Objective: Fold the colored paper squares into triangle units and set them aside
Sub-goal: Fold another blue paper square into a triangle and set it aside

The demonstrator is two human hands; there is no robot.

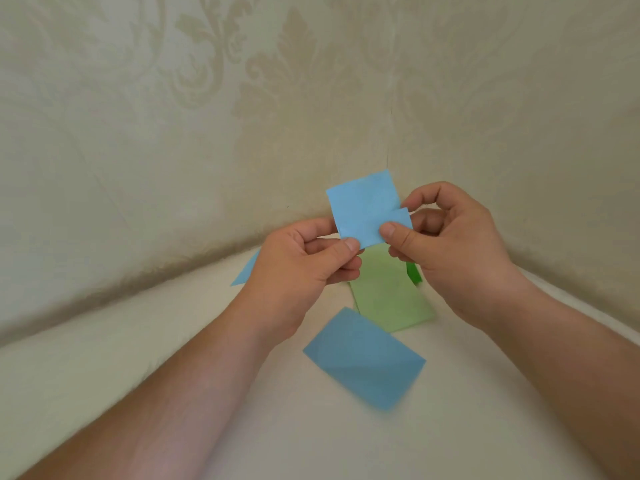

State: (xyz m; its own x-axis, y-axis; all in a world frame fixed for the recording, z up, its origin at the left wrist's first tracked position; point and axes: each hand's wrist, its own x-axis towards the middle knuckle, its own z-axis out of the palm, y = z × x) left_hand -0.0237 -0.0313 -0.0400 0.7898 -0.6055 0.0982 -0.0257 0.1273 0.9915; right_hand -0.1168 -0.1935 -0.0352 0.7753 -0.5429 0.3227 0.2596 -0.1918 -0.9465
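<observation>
- Floating above the white surface [485, 427], a blue paper square [363, 206] is held up between both hands, its lower right corner folded over.
- Left hand [304, 265] pinches its bottom edge.
- Right hand [457, 251] pinches the folded flap.
- Below lie a green sheet [391, 299], a blue sheet [363, 358] and another blue piece [247, 268].

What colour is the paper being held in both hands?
Light blue paper, seen in the head view, pinched by the left hand and right hand.
</observation>
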